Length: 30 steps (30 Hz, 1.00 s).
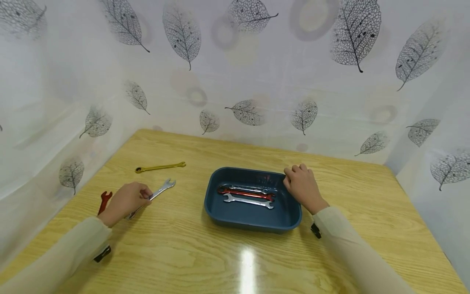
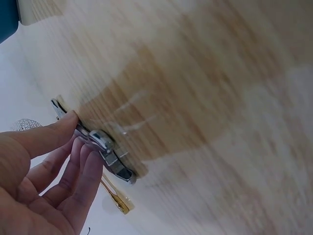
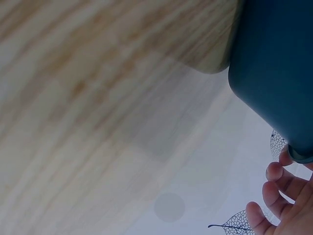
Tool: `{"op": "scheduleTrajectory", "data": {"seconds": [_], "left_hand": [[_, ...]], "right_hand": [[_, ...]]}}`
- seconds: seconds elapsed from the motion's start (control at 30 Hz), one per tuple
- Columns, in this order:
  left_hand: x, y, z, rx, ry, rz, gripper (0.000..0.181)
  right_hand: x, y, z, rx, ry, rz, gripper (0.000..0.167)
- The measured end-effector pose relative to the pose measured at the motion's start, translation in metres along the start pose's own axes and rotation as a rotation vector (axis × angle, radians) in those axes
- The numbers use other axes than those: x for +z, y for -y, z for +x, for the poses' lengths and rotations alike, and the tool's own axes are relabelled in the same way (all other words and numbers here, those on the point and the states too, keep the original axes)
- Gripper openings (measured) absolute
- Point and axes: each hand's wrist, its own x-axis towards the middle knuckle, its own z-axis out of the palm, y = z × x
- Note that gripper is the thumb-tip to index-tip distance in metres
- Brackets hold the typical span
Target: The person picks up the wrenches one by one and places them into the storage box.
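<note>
My left hand (image 1: 126,201) pinches a silver open-end wrench (image 1: 161,190) between thumb and fingers, low over the left of the table. The left wrist view shows the same wrench (image 2: 98,139) held at the fingertips. A red wrench (image 1: 105,200) lies beside that hand, partly hidden by it. Beyond it lies a gold wrench (image 1: 160,167). My right hand (image 1: 302,185) grips the far right corner of a dark blue plastic bin (image 1: 242,224); in the right wrist view its fingers (image 3: 281,183) are bent at the rim. Inside the bin lie two silver wrenches (image 1: 249,201) and a red one (image 1: 246,192).
The wood-grain table (image 1: 176,257) ends at a pale leaf-printed curtain (image 1: 257,81) at the back and sides. Light glares off the table in front of the bin. Each wrist carries a small black device (image 1: 315,230).
</note>
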Motion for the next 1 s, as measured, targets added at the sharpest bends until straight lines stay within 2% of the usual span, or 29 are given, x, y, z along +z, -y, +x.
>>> {"op": "scheduleTrajectory", "data": {"seconds": [0.4, 0.7, 1.0], "left_hand": [[0.0035, 0.0007, 0.0016, 0.010, -0.020, 0.023, 0.008], [0.0010, -0.0008, 0.0006, -0.024, -0.004, 0.007, 0.016], [0.0042, -0.0003, 0.0016, 0.013, -0.050, 0.035, 0.012]], "right_hand": [[-0.0003, -0.0013, 0.0002, -0.006, -0.011, -0.003, 0.013], [0.0023, 0.0001, -0.0009, -0.012, -0.013, 0.005, 0.012], [0.0022, -0.0014, -0.0002, -0.021, -0.036, -0.006, 0.012]]}}
